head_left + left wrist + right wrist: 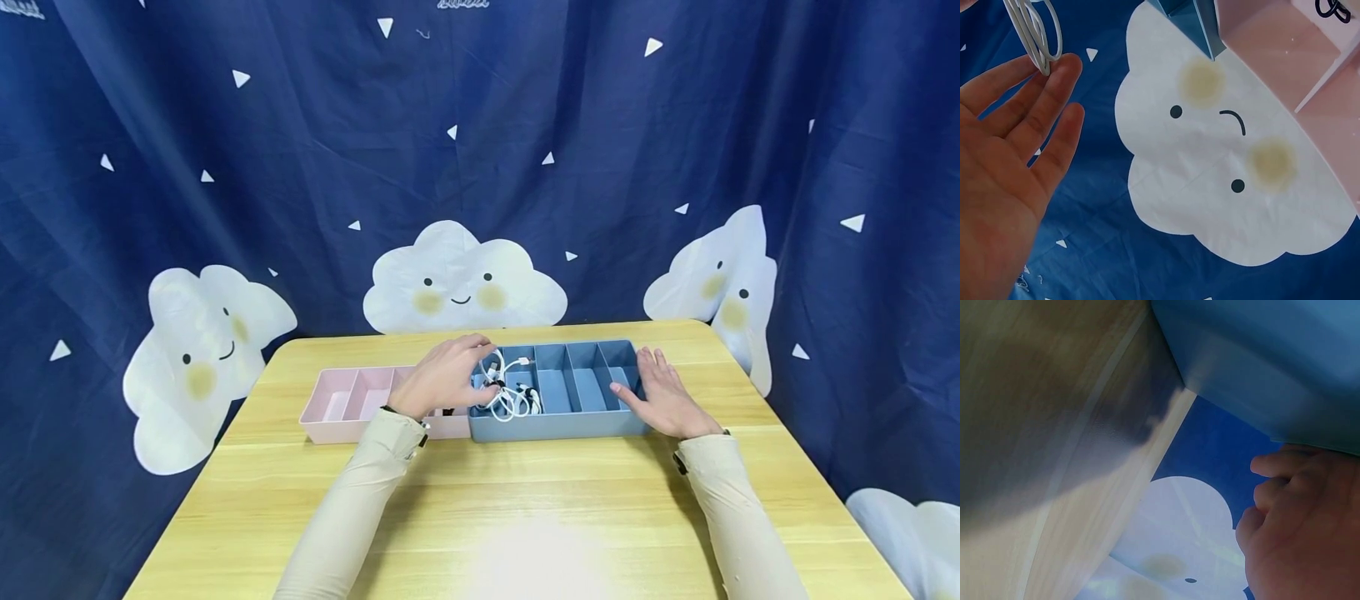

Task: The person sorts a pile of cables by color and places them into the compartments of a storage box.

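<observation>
My left hand (446, 379) pinches a looped white charging cable (512, 408) between thumb and fingertips, over the left end of a blue divided box (555, 428). Pale loops of the same cable (1038, 37) hang at the fingertips in the left wrist view. Other white cable parts, with a plug (522, 362), show in the blue box's left compartments. My right hand (663, 396) rests at the box's right end, its thumb out over the front corner and its fingers along the end wall.
A pink divided box (345, 432) stands left of the blue one, end to end, partly hidden by my left hand. A black cord (1334, 9) lies inside it. Both stand on a wooden table (450, 517), with a dark blue cloud-patterned curtain (480, 183) behind.
</observation>
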The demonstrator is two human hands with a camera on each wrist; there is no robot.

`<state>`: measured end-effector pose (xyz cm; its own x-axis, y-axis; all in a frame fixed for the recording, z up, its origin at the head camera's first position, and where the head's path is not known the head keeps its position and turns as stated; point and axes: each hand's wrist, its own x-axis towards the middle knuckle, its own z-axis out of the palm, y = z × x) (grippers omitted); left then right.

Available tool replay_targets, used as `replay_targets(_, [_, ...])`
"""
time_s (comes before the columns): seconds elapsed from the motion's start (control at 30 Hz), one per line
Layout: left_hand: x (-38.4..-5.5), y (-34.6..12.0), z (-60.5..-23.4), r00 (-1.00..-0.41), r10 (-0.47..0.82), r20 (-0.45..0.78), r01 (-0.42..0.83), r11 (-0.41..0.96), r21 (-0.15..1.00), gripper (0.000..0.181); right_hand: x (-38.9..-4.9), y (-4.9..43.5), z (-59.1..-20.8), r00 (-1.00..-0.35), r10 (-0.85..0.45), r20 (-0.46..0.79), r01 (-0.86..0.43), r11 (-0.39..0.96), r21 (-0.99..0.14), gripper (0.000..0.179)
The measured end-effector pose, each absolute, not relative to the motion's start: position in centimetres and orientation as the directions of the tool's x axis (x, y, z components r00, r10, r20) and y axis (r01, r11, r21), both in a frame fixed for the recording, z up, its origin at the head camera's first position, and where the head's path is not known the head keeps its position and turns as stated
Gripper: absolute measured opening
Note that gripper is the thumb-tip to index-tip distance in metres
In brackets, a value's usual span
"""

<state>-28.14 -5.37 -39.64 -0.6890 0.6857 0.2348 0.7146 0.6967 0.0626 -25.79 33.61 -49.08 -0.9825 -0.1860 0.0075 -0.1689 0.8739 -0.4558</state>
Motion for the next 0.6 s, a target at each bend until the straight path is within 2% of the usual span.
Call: replay_targets(0.6, [-29.18, -4.64, -40.34, -0.706, 0.682, 0.194, 0.704, 0.705, 0.083, 0.068, -25.8, 33.69, -49.12, -0.982, -0.191, 0.015, -0.177, 0.876, -0.449, 0.101])
